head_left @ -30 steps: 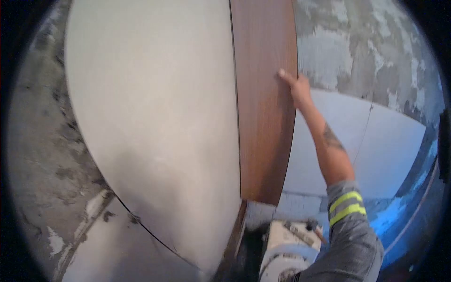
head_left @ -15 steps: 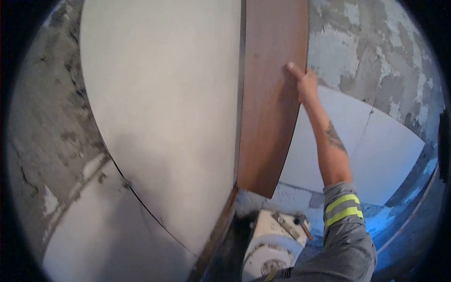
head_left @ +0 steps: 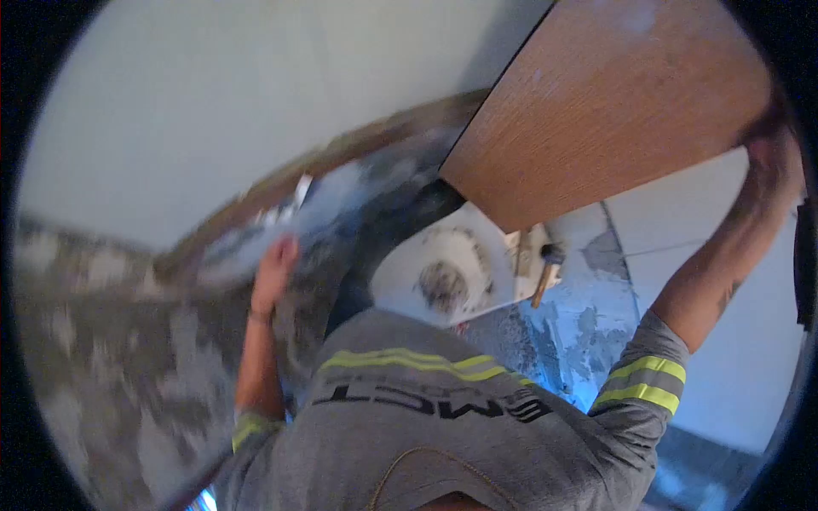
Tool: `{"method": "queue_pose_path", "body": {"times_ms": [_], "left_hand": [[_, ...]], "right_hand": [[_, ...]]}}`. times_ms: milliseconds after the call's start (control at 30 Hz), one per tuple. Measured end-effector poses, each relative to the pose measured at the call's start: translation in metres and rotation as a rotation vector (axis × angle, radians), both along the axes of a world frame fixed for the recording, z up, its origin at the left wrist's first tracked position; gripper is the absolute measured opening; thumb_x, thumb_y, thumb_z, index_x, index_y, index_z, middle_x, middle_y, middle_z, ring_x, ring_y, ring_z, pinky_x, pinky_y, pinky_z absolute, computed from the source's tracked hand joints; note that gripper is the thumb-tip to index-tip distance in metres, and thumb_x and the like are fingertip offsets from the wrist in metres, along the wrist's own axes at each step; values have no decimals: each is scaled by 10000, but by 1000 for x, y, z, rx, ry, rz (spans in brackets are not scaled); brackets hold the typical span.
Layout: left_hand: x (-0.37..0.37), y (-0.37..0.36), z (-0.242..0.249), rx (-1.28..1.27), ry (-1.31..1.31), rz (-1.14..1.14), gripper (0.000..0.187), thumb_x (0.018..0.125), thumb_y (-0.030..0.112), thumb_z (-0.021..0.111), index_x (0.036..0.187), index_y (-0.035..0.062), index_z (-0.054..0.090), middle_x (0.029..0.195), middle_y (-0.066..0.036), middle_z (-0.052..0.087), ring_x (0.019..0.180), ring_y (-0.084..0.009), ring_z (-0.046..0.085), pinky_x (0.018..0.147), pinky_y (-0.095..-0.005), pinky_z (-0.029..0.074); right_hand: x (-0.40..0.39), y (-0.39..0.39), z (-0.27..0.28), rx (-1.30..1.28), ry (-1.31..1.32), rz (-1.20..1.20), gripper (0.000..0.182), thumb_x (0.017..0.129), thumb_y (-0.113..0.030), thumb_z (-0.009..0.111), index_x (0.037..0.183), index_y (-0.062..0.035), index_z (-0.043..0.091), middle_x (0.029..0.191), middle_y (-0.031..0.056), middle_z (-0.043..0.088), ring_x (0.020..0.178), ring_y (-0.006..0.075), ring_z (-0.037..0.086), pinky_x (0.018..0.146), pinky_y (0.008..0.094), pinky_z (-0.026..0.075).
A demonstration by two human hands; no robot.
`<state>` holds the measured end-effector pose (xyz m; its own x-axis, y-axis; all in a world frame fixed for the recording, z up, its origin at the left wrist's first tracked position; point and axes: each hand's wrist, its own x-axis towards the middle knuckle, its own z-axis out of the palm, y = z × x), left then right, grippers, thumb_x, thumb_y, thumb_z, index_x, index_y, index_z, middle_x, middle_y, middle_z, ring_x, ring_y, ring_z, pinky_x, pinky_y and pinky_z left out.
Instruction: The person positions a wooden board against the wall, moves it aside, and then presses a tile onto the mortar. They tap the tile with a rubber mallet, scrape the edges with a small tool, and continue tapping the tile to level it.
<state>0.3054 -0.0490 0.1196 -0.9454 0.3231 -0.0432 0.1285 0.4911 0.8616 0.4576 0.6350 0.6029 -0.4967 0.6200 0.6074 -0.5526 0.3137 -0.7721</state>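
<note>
My right hand (head_left: 771, 157) is at the right edge of a large brown wood-grain panel (head_left: 622, 102), gripping it there; shadow covers the hand and part of the fingers is hidden. The panel slants across the upper right, its lower corner above a dirty white fixture or container (head_left: 409, 264). My left hand (head_left: 277, 260) is held low on the left, touching nothing that I can see. Motion smears its fingers. Just beyond it is a small white piece (head_left: 302, 189), too blurred to name.
A hammer (head_left: 550, 272) with a dark head and wooden handle rests at the white fixture's right side. A pale wall panel (head_left: 213, 102) fills the upper left, above a brown strip (head_left: 341, 145). White boards (head_left: 716, 281) are at the right, and rough patched plaster (head_left: 153, 383) lies at lower left.
My view has turned and tilted down to my shirt. The brown panel now slants with its face toward me, my right hand still on its edge. My left hand has come into view.
</note>
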Motion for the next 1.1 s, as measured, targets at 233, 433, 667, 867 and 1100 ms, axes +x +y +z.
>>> {"method": "queue_pose_path", "body": {"times_ms": [233,433,667,867,1100], "left_hand": [[51,60,326,392,604,-133,855,945,594,630,1593,135,313,1532,-129,470,1414,-344,438,1171,-538,318],[125,66,385,436,723,68,807,952,557,651,1465,-28,437,1352,-203,580,1287,-304,529,1068,-456,449],[127,-79,258,500,500,682,913,875,612,713,1503,29,398,1420,-239,519,1355,-379,459,1090,-572,408],[135,-206,138,592,619,729,426,927,213,765,1222,7,537,1154,-60,665,1046,-127,604,968,-317,478],[177,-331,61,157,210,874,483,937,271,743,1276,-24,565,1231,-120,667,1120,-221,618,994,-362,468]], "right_hand": [[-52,-228,-123,75,234,388,333,1016,-192,595,1251,39,639,1231,170,681,1076,273,678,971,416,542],[-87,-402,-229,-127,68,694,350,936,-235,759,1149,24,658,1069,116,709,943,196,688,846,354,576],[-106,-538,-267,59,-207,1241,296,934,-118,740,1189,8,655,1111,103,724,980,192,695,886,346,567],[-130,-646,-314,263,-299,1418,258,916,-70,710,1162,6,696,1109,104,754,987,170,693,899,331,533],[-137,-795,-452,372,-360,1287,337,901,-62,729,1225,-2,659,1081,123,754,947,195,704,860,347,535]]}}
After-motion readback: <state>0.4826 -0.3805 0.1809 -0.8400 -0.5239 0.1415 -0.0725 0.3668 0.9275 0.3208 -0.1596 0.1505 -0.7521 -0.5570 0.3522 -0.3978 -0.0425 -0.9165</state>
